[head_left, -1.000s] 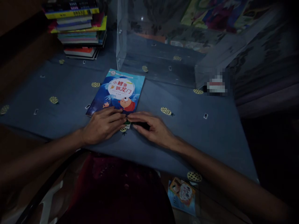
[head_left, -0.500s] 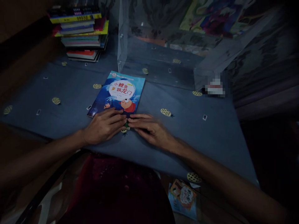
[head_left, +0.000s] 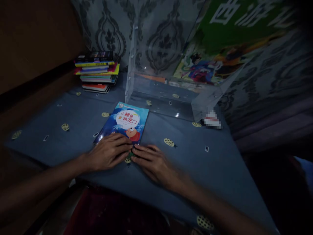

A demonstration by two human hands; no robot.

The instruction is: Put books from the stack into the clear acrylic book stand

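A blue picture book (head_left: 128, 119) with a cartoon red fish on its cover lies closed on the cloth-covered table. Across its lower edge rests my left hand (head_left: 111, 150), fingers stretched out flat and hiding the bottom of the cover. My right hand (head_left: 153, 161) is at the lower right corner of the book, palm down with fingers extended. Its fingertips nearly meet those of the left hand. A small green patch shows between the two sets of fingertips; I cannot make out the detail there.
Behind the book stands a clear acrylic box (head_left: 161, 106). A stack of books (head_left: 97, 71) sits at the back left. To the right of the box is a small blurred-out object (head_left: 212, 119). The blue tablecloth (head_left: 186, 176) has a pineapple print. A green poster (head_left: 220, 42) is on the patterned wall.
The view has tilted upward, so more wall and poster show. Both hands stay at the book's lower edge, with the right hand slightly lower relative to the left.
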